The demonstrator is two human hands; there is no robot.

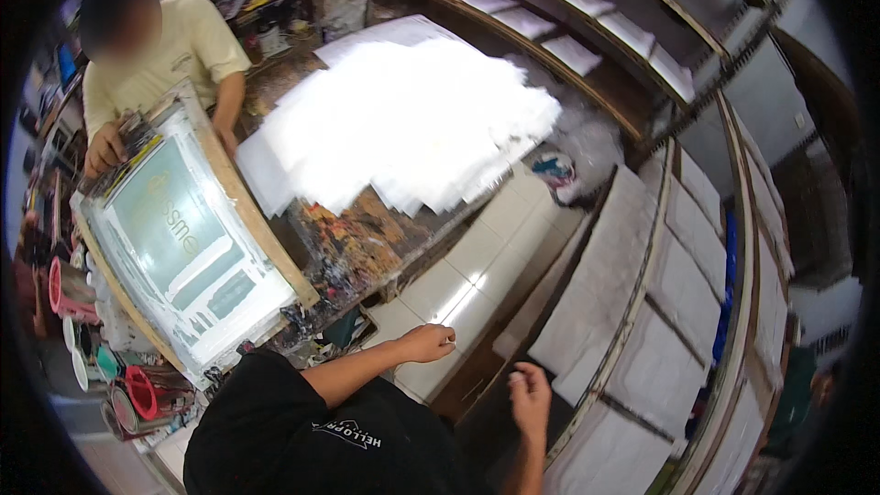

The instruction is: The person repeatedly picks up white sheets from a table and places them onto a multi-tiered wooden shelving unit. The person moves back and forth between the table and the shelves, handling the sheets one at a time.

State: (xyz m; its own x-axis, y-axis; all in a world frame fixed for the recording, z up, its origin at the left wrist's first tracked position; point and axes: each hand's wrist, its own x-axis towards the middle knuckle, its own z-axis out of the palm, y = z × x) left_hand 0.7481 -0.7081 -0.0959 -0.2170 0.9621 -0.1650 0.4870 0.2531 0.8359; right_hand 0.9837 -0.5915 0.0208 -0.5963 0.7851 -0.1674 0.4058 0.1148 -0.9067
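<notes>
My left hand (pixel 428 344) is curled closed in front of my body, over the tiled floor between the table and the rack. A tiny white spot shows at its fingertips; I cannot make out what it is. Lower and to the right, my right hand (pixel 531 399) has its fingers bent inward beside a dark panel and the near end of a rack shelf with white sheets (pixel 600 280). Whatever it may hold is hidden. On the table, a spread pile of bright white sheets (pixel 394 119) lies beyond both hands.
At the left a person (pixel 165 55) grips a tilted screen-printing frame (pixel 240 197). Stained table (pixel 353 247) has an edge near my left arm. Red buckets (pixel 151 391) stand lower left. Shelves with sheets (pixel 522 18) line the back; a tiered rack (pixel 646 261) runs along my right.
</notes>
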